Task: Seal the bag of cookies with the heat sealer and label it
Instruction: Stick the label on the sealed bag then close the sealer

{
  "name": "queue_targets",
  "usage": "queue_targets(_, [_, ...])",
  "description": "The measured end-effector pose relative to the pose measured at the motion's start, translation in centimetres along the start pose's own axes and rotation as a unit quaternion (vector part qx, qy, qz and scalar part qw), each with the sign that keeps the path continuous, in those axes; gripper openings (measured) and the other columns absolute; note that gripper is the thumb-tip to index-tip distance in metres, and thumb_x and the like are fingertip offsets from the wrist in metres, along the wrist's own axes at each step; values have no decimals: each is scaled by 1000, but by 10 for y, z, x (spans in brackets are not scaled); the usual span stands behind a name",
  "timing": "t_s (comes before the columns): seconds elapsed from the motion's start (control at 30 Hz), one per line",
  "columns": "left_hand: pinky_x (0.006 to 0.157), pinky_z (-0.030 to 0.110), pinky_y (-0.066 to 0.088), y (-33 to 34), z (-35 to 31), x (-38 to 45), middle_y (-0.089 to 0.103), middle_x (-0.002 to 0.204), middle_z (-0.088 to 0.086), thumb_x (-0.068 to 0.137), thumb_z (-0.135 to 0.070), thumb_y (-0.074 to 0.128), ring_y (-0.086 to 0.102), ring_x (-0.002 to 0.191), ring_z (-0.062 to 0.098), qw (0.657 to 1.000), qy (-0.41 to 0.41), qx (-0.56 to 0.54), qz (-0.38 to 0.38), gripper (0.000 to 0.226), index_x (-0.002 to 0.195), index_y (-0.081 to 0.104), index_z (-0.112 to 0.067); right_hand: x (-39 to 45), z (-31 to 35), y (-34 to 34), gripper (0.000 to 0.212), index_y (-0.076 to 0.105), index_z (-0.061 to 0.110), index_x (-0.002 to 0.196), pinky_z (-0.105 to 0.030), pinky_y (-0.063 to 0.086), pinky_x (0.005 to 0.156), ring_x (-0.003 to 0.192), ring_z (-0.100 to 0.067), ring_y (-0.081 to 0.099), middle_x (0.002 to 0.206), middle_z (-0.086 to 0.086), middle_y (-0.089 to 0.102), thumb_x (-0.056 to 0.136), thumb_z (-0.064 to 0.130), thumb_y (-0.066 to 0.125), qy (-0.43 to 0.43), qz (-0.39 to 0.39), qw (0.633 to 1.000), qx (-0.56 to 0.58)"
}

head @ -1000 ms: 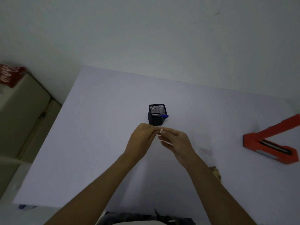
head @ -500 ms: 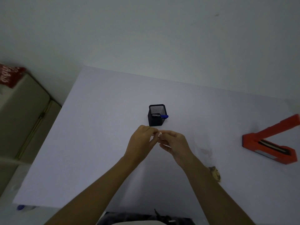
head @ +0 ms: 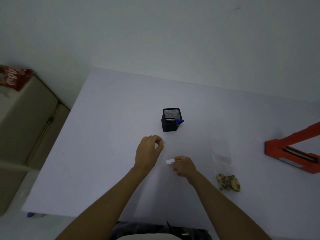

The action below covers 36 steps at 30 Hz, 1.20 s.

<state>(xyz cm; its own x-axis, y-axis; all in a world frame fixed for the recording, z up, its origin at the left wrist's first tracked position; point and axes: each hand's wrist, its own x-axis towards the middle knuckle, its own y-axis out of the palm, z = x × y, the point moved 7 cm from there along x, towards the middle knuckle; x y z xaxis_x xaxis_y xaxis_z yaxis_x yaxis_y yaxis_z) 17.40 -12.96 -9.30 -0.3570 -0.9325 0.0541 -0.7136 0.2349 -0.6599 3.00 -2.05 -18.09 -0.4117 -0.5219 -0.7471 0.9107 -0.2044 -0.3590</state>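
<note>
My right hand (head: 184, 166) pinches a small white label (head: 170, 161) above the white table (head: 107, 153). A little up and to the left, my left hand (head: 149, 150) pinches a tiny pale scrap (head: 163, 142) between thumb and forefinger. The clear bag of cookies (head: 228, 182) lies flat to the right of my right forearm, its transparent upper part (head: 223, 153) reaching away from me. The red heat sealer (head: 292, 155) stands at the right edge with its arm raised.
A black mesh pen holder (head: 171, 120) with a blue marker (head: 179, 121) stands just beyond my hands. Left of the table is a beige couch (head: 26, 129) with a red packet (head: 14, 78). A pale wall rises behind the table.
My hands were together in front of the pen holder; now they have pulled apart, the right one toward me with the white label, the left one keeping a small scrap.
</note>
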Motion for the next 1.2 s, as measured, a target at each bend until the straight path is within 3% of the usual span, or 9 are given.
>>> queue_targets(0.1, [75,19,39,0,-1,-1,68,94,1,91,-22,59,54,87,12,1000,3,5,-10,12,94,66,-12,-3,13,-13,36,61,12,122,-31,50,82,102,-25,63,114,-7,65,86,18,63,-47,-55,995,-71])
queue_targets(0.17, [74,19,39,1,-3,-2,68,94,2,91,-22,60,54,87,12,1000,6,17,-22,12,94,66,-12,-14,22,-22,27,66,11,113,-32,54,82,96,-22,66,108,-6,69,88,20,64,-57,-83,994,37])
queue_targets(0.27, [73,20,39,9,-20,-4,69,91,4,88,-19,64,59,85,17,998,48,38,-31,9,92,67,-11,-40,39,-19,23,69,12,100,-32,58,77,89,-20,69,97,-5,72,88,31,66,-38,-26,979,201])
queue_targets(0.4, [66,27,51,35,-63,-12,72,82,4,78,-19,74,65,74,20,975,202,83,-33,13,86,70,-10,-55,41,-43,30,71,14,99,-31,57,76,90,-19,70,95,-2,75,87,41,65,-40,-32,960,275])
queue_targets(0.53, [60,29,52,73,-99,-28,70,78,2,77,-20,74,64,72,18,949,302,88,-37,12,84,68,-11,-55,13,-80,20,71,8,99,-31,56,77,92,-21,70,96,-8,75,90,25,64,-13,-48,939,341])
queue_targets(0.77, [63,31,50,157,-135,-38,69,82,0,82,-16,68,60,75,18,944,316,61,68,6,88,68,-14,-25,-39,-158,16,72,0,96,-31,54,73,81,-24,70,90,-16,74,87,11,67,13,-51,934,353])
queue_targets(0.87, [68,32,52,189,-150,-28,71,88,-1,86,-18,58,62,81,18,953,274,48,121,14,92,70,-15,-1,-49,-195,11,72,4,93,-31,55,72,80,-23,70,88,-15,75,86,11,68,4,-60,959,276])
queue_targets(1.0, [82,29,49,231,-141,-1,67,104,1,95,-18,52,58,96,18,981,101,-4,166,21,111,65,-15,44,-56,-231,4,73,12,85,-33,56,73,76,-20,69,83,-7,74,84,14,70,-14,-79,985,155])
queue_targets(1.2, [75,20,41,267,-112,26,64,98,7,93,-9,52,57,90,19,986,-18,5,165,17,104,65,-11,96,-63,-241,6,75,20,84,-21,50,69,72,-7,64,78,6,71,84,19,69,-73,-61,995,9])
